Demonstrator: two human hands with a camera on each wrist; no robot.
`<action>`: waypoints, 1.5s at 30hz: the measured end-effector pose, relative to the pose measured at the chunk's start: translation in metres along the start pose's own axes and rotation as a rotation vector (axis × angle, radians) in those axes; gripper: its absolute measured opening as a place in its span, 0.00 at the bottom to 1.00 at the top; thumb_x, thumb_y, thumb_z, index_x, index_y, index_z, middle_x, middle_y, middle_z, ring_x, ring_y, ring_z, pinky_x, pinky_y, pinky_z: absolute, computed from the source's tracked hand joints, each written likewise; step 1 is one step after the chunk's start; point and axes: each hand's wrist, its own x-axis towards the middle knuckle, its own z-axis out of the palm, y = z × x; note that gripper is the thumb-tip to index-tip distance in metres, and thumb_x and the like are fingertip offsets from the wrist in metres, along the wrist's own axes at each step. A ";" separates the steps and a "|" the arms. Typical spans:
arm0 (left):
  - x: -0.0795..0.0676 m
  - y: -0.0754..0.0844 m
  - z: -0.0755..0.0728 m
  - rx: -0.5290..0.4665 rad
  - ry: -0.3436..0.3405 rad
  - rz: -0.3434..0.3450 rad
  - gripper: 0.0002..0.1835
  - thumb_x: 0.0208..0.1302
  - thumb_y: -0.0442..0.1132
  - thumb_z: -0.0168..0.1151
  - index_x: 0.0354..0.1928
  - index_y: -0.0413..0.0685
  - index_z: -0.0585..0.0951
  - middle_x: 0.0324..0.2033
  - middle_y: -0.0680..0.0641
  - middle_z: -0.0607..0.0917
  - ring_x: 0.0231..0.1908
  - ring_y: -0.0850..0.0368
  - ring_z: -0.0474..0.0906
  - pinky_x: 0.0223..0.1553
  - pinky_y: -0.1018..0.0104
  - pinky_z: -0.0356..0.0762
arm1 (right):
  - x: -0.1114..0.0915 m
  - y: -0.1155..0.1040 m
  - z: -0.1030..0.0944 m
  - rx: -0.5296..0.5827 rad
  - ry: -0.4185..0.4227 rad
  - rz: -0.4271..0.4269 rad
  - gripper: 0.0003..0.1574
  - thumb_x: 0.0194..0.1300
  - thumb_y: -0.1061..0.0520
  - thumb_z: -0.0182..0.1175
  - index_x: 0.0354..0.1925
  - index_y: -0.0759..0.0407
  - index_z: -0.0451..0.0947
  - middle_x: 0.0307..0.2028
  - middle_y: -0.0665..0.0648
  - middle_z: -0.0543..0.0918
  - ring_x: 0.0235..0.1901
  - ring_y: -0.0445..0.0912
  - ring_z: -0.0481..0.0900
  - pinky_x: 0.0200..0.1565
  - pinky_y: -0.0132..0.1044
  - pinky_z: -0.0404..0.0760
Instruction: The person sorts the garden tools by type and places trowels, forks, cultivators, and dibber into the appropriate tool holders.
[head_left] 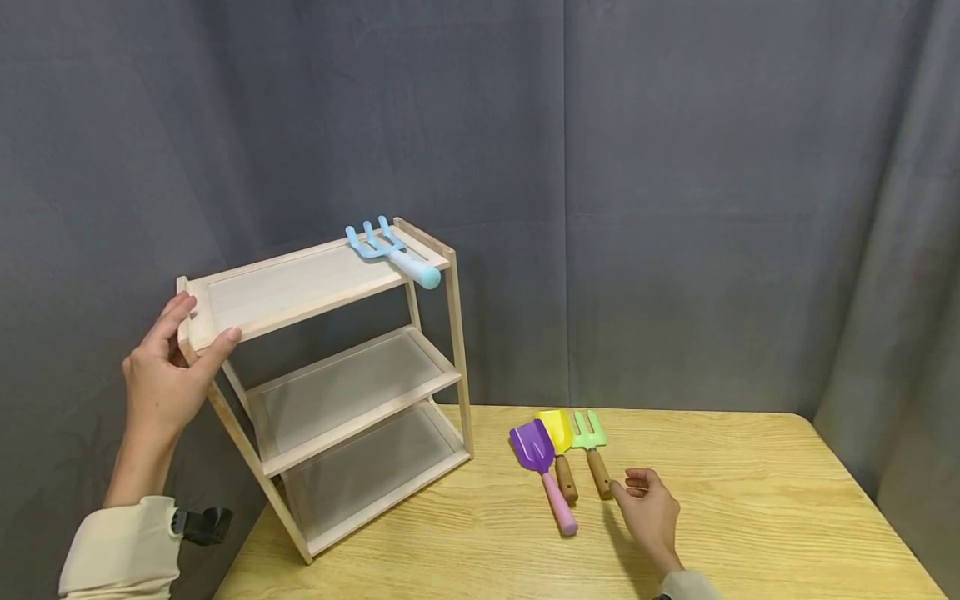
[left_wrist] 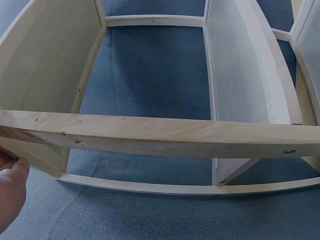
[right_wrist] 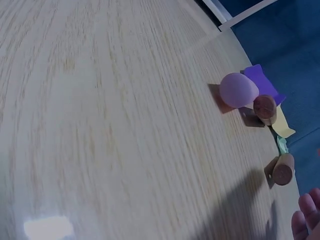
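Observation:
My left hand (head_left: 165,367) grips the upper left end of a three-tier wooden shelf (head_left: 292,292), thumb at the front edge and fingers over the side. In the left wrist view, part of that hand shows beside the top board. On the top tier lies a light blue toy hand fork (head_left: 414,267), its handle jutting over the front. Just right of a green fork with a wooden handle (head_left: 599,472), my right hand (head_left: 651,512) hovers with loosely bent fingers, holding nothing. Left of that fork lie a yellow shovel (head_left: 557,429) and a purple shovel with a pink handle (head_left: 534,446).
The shelf stands at an angle on the left of a light wooden table (head_left: 735,492). A grey curtain (head_left: 697,208) hangs behind the table and along its right side. In the right wrist view, the tool handle ends face the camera.

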 end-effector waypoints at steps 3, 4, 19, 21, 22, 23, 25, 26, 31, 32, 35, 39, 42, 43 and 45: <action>0.000 0.000 0.001 -0.011 0.008 0.007 0.34 0.56 0.40 0.71 0.66 0.42 0.73 0.66 0.48 0.71 0.58 0.62 0.71 0.48 0.83 0.67 | 0.000 0.001 0.003 -0.001 0.000 -0.002 0.20 0.59 0.58 0.67 0.46 0.70 0.78 0.40 0.66 0.83 0.39 0.57 0.83 0.36 0.39 0.82; 0.000 0.000 0.001 -0.012 0.009 0.007 0.34 0.56 0.40 0.71 0.66 0.42 0.73 0.66 0.48 0.71 0.58 0.62 0.71 0.48 0.83 0.67 | 0.000 0.001 0.004 0.000 0.000 -0.003 0.20 0.59 0.58 0.67 0.46 0.70 0.78 0.41 0.66 0.83 0.39 0.57 0.82 0.37 0.40 0.82; 0.000 -0.001 0.000 0.006 0.008 0.011 0.33 0.56 0.40 0.71 0.65 0.43 0.74 0.66 0.48 0.71 0.57 0.63 0.71 0.47 0.84 0.66 | 0.000 0.005 0.014 -0.049 -0.034 0.015 0.21 0.59 0.56 0.67 0.45 0.71 0.77 0.38 0.67 0.82 0.38 0.57 0.80 0.38 0.47 0.79; 0.000 -0.002 0.000 0.011 0.006 0.008 0.34 0.56 0.40 0.72 0.65 0.44 0.74 0.66 0.49 0.71 0.56 0.63 0.71 0.45 0.85 0.66 | 0.001 0.006 0.015 -0.066 -0.033 0.015 0.21 0.59 0.56 0.67 0.44 0.71 0.77 0.35 0.65 0.81 0.37 0.57 0.79 0.36 0.46 0.77; -0.001 -0.002 0.000 0.010 0.004 0.008 0.34 0.56 0.40 0.72 0.65 0.44 0.74 0.66 0.49 0.71 0.56 0.63 0.71 0.45 0.85 0.66 | 0.001 0.006 0.016 -0.072 -0.033 0.012 0.21 0.59 0.56 0.67 0.43 0.71 0.77 0.35 0.65 0.81 0.37 0.56 0.79 0.35 0.45 0.77; -0.001 -0.002 0.000 0.012 0.001 0.008 0.34 0.56 0.40 0.72 0.66 0.44 0.74 0.66 0.49 0.71 0.56 0.63 0.71 0.45 0.85 0.66 | 0.002 0.007 0.016 -0.078 -0.034 0.009 0.20 0.59 0.56 0.67 0.43 0.71 0.77 0.34 0.64 0.81 0.36 0.56 0.78 0.34 0.44 0.76; -0.001 -0.002 0.000 0.011 0.000 0.007 0.34 0.56 0.40 0.72 0.66 0.45 0.74 0.66 0.49 0.70 0.56 0.63 0.71 0.45 0.85 0.66 | 0.003 0.009 0.018 -0.088 -0.035 0.001 0.19 0.58 0.56 0.67 0.42 0.71 0.78 0.32 0.62 0.81 0.34 0.55 0.78 0.33 0.42 0.76; 0.000 -0.002 0.000 0.012 -0.001 0.009 0.34 0.56 0.40 0.71 0.66 0.45 0.73 0.66 0.49 0.70 0.57 0.63 0.71 0.45 0.85 0.66 | 0.004 0.009 0.018 -0.095 -0.037 -0.004 0.19 0.58 0.56 0.67 0.41 0.71 0.78 0.31 0.62 0.81 0.34 0.54 0.78 0.32 0.41 0.76; 0.000 -0.001 0.000 0.013 -0.003 0.010 0.34 0.57 0.40 0.71 0.66 0.43 0.73 0.66 0.49 0.70 0.57 0.63 0.70 0.46 0.85 0.66 | 0.008 0.012 0.020 -0.133 -0.057 0.010 0.21 0.55 0.54 0.69 0.39 0.70 0.78 0.29 0.60 0.80 0.31 0.52 0.78 0.30 0.40 0.74; 0.000 -0.001 -0.001 0.014 -0.008 0.008 0.34 0.57 0.40 0.71 0.66 0.43 0.73 0.66 0.49 0.70 0.57 0.63 0.70 0.46 0.85 0.66 | 0.008 0.012 0.019 -0.143 -0.064 0.016 0.21 0.55 0.54 0.69 0.39 0.70 0.78 0.29 0.59 0.79 0.30 0.52 0.77 0.29 0.40 0.74; -0.001 0.001 -0.001 0.017 -0.021 0.000 0.34 0.57 0.41 0.71 0.66 0.44 0.73 0.67 0.50 0.69 0.57 0.63 0.71 0.46 0.85 0.66 | 0.010 0.012 0.018 -0.165 -0.088 0.026 0.21 0.54 0.53 0.69 0.38 0.69 0.78 0.28 0.58 0.78 0.29 0.51 0.76 0.28 0.39 0.73; -0.002 0.001 -0.001 0.021 -0.022 0.002 0.34 0.58 0.41 0.70 0.66 0.44 0.73 0.67 0.51 0.69 0.56 0.64 0.71 0.45 0.86 0.65 | 0.012 0.011 0.019 -0.177 -0.122 0.019 0.20 0.54 0.53 0.67 0.36 0.69 0.77 0.26 0.56 0.76 0.27 0.49 0.74 0.25 0.38 0.71; -0.002 0.001 -0.002 0.017 -0.018 0.007 0.34 0.58 0.41 0.70 0.66 0.44 0.73 0.67 0.50 0.69 0.57 0.64 0.71 0.45 0.85 0.65 | 0.013 0.011 0.020 -0.192 -0.130 0.017 0.19 0.54 0.53 0.66 0.35 0.69 0.76 0.25 0.56 0.75 0.26 0.49 0.73 0.24 0.37 0.70; -0.002 0.001 -0.002 0.019 -0.018 0.007 0.34 0.58 0.41 0.70 0.66 0.44 0.73 0.67 0.50 0.69 0.57 0.64 0.70 0.45 0.85 0.65 | 0.014 0.010 0.021 -0.199 -0.129 0.019 0.19 0.54 0.53 0.66 0.35 0.69 0.76 0.25 0.56 0.75 0.25 0.49 0.73 0.23 0.37 0.70; -0.001 0.001 -0.002 0.021 -0.017 0.008 0.34 0.58 0.41 0.70 0.66 0.43 0.73 0.67 0.50 0.69 0.57 0.64 0.70 0.45 0.85 0.65 | 0.014 0.010 0.022 -0.212 -0.126 0.023 0.20 0.54 0.52 0.66 0.34 0.69 0.76 0.24 0.55 0.75 0.25 0.48 0.73 0.23 0.37 0.70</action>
